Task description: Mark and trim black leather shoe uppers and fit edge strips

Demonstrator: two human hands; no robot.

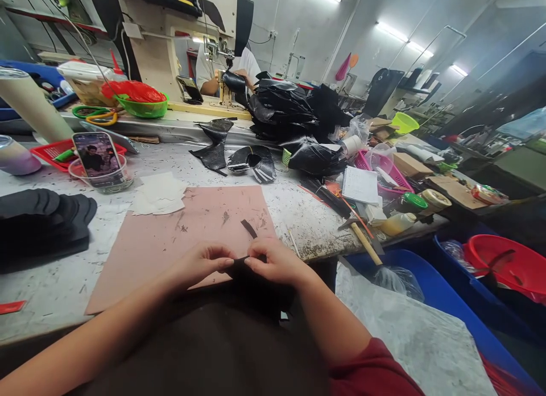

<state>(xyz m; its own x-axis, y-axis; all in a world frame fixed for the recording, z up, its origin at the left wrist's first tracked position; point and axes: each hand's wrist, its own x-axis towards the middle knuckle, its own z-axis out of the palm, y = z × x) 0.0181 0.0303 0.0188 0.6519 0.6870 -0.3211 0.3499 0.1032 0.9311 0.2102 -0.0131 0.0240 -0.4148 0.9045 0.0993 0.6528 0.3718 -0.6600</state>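
Both hands meet over the front edge of the table. My left hand [207,263] pinches the edge of a black leather-like piece [262,293] between thumb and finger. Close beside it, my right hand [275,262] grips the same edge. The rest of the piece hangs down toward my lap and blends into the dark apron, so its full shape is hidden. Above my right fingers a narrow dark strip [248,229] sticks up; whether it is joined to the piece I cannot tell. Under and beyond my hands lies a pink board [200,225].
Pale cut pieces [158,194] overlap the board's far left corner. Black cut pieces [46,225] are stacked at left, near a phone [97,154] in a clear tub. A hammer [364,242] lies at right. Opposite, a person works at a sewing machine [183,32].
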